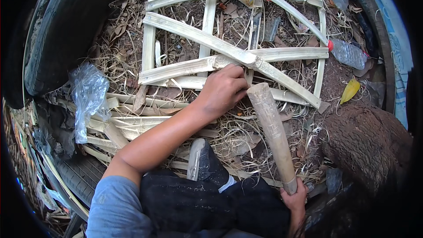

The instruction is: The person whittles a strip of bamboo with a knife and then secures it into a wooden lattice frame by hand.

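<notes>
A lattice of pale split-bamboo strips (194,27) lies over the littered ground, its long pieces crossing at several places. My left hand (224,87) is closed at the lower middle crossing, thumb and fingers against a bamboo strip (249,76); part of the grip is hidden. Two broad strips cross just above my knuckles. My right hand (296,197), at the lower right, is wrapped round the narrow end of a thick wooden mallet (274,134), shaped like a plain club. Its blunt head is raised close to the right of my left hand, apart from it.
Brown rough lump (368,143) stands at right, near a yellow leaf (350,91) and a red-capped plastic bottle (348,53). Clear plastic bag (90,94) and stacked split bamboo (132,119) lie left. Tyres (66,35) border the left side. My shoe (196,158) is below.
</notes>
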`<action>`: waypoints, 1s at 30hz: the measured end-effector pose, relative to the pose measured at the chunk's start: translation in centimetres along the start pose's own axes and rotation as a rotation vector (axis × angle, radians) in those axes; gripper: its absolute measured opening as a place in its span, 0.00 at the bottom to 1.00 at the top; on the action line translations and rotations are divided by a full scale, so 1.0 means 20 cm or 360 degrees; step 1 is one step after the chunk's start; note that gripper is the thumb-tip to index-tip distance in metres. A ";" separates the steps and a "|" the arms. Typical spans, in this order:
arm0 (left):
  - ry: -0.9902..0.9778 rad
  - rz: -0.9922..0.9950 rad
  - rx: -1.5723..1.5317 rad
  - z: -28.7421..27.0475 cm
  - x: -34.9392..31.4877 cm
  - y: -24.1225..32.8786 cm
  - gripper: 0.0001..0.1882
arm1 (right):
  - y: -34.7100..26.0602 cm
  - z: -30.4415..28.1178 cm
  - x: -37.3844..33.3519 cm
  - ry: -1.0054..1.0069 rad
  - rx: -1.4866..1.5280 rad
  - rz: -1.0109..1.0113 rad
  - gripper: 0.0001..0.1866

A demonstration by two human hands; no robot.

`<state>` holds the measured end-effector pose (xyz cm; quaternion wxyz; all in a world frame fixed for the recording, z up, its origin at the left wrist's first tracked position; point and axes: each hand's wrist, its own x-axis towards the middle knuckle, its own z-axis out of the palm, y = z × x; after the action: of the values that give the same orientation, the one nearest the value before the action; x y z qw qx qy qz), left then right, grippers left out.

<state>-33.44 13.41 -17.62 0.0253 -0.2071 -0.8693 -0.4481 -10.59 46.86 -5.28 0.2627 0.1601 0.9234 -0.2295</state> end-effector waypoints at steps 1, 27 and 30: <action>0.0002 -0.0004 0.0003 0.00 0.00 0.00 0.07 | 0.01 0.01 -0.01 0.0018 0.0011 -0.0049 0.21; 0.0040 0.0058 -0.0005 0.02 0.01 -0.02 0.09 | 0.01 0.03 -0.02 0.0035 0.0046 -0.0040 0.23; 0.0042 0.0056 -0.0003 0.02 0.01 -0.02 0.09 | -0.01 0.03 0.00 -0.0020 0.0031 0.0029 0.23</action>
<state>-33.73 13.49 -18.16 0.0445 -0.2166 -0.8647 -0.4511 -10.32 46.39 -5.70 0.2689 0.1697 0.9180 -0.2370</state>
